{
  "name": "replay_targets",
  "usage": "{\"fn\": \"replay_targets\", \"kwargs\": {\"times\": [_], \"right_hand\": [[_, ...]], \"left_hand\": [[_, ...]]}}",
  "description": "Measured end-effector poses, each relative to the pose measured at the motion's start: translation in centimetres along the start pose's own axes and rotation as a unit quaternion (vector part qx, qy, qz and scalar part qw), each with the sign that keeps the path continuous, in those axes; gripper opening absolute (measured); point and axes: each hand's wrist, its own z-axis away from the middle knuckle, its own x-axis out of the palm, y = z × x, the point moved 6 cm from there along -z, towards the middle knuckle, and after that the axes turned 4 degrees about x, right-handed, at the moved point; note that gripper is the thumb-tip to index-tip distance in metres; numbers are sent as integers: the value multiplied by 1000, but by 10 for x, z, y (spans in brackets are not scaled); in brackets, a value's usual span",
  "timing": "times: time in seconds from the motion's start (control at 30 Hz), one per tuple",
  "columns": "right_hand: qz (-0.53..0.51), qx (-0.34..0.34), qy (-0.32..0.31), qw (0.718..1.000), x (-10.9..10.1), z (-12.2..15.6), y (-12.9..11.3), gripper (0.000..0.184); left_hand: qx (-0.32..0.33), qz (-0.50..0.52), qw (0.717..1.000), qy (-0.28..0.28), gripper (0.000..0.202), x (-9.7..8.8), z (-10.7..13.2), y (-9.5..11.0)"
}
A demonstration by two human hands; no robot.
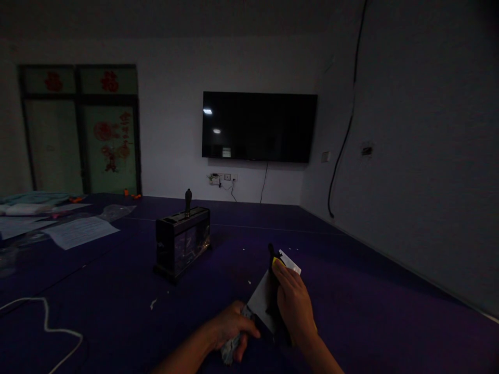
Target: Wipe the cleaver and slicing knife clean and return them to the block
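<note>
Apparently light and thin, the white flat piece (260, 295) lies tilted at the lower centre of the frame, between the two hands, above the purple tabletop (370, 322). Its edges look straight, so it is probably fairly stiff, though the dim light hides whether it is card, plastic or metal. The right hand (294, 301) is closed over a dark piece with yellow parts (276, 261), fingers laid along its upper end, which crosses the white surface. That dark piece looks firm and likely gives a secure grip along its length. The left hand (234, 328) curls round a crumpled grey bundle (231, 351), seemingly soft and light, which should squash readily; its thumb points towards the white piece's lower edge, but contact there cannot be told. A smooth face could slip under bare fingertips, so opposite edges seem the best hold, with gentle pressure in case a thin corner bends.
</note>
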Motion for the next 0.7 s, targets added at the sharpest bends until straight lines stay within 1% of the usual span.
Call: {"fn": "replay_targets", "kwargs": {"times": [0.1,0.2,0.33,0.43,0.5,0.63,0.7], "right_hand": [[-11,-8,-23,1000,1,1,-8,50],[-22,-31,-54,998,3,2,-19,51],[-20,-55,-81,995,7,4,-28,53],[-22,-50,-81,995,8,4,-27,53],[-23,-44,-73,996,6,4,-25,52],[-24,-33,-39,998,2,1,-17,50],[-19,-25,-14,999,-2,-1,-12,49]], "left_hand": [[8,11,999,31,19,-1,-1,-1],[15,18,998,65,14,-3,-2,0],[22,6,997,78,23,-2,-3,2],[23,2,997,70,27,-2,-4,3],[20,0,998,58,26,-2,-3,3],[1,1,1000,23,17,-2,-1,1],[-3,2,1000,9,20,-3,0,-1]]}}
